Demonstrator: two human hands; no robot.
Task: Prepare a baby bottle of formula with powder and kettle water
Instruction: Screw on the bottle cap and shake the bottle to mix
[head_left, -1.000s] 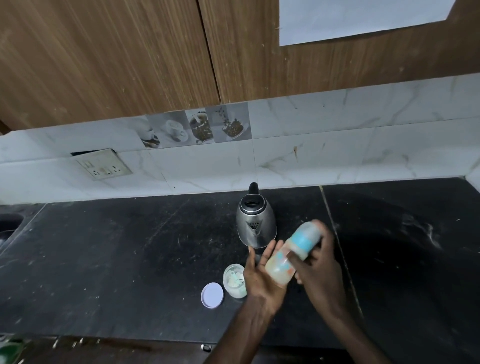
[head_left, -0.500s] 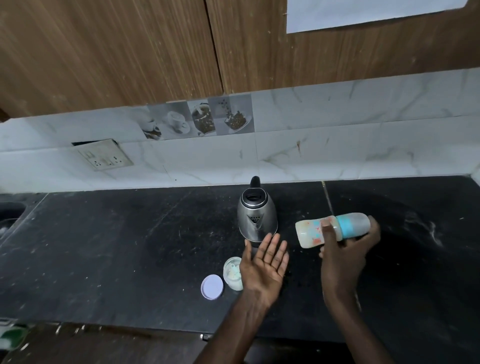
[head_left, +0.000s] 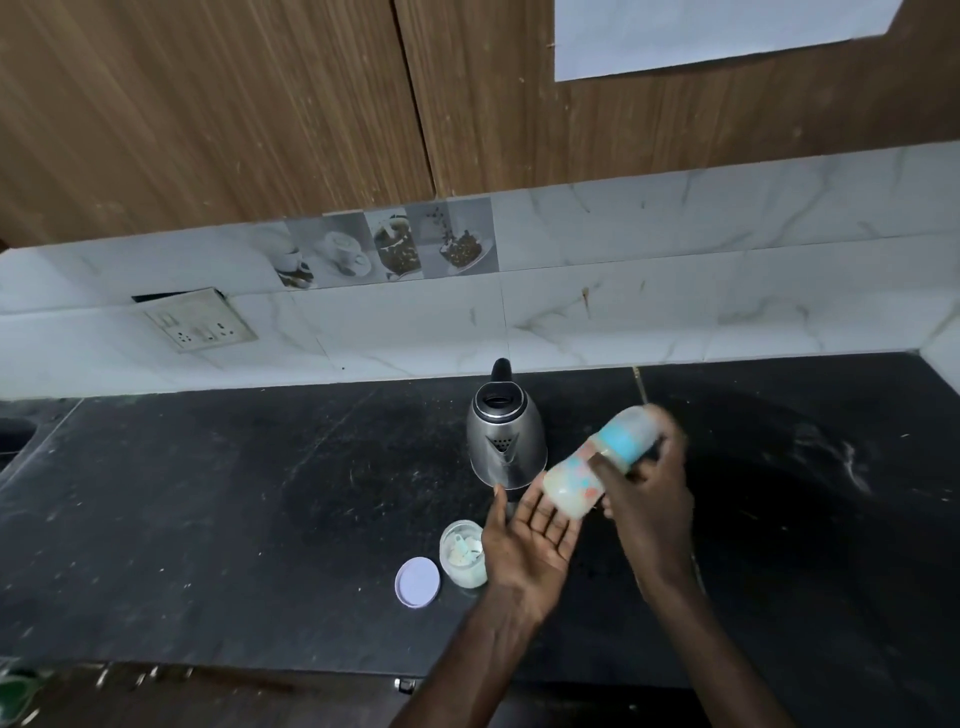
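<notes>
My right hand (head_left: 652, 499) grips a baby bottle (head_left: 597, 467) with a blue collar and a milky, patterned body, tilted with its base down-left. The bottle's base meets the fingers of my left hand (head_left: 530, 545), which is held flat, palm up. The bottle is blurred by motion. Just behind stands a steel kettle (head_left: 504, 441) with a black lid and handle. An open powder jar (head_left: 460, 553) with a scoop inside sits on the counter left of my left hand. Its white lid (head_left: 417, 582) lies flat beside it.
The black stone counter (head_left: 234, 493) runs wide to left and right, with its front edge near the bottom. A marble backsplash with a socket plate (head_left: 200, 322) rises behind, under wooden cabinets. A sink edge (head_left: 13, 431) shows at far left.
My right hand swung the bottle away to the right, level, then brought it back down-left against my open left palm. My left hand stayed flat.
</notes>
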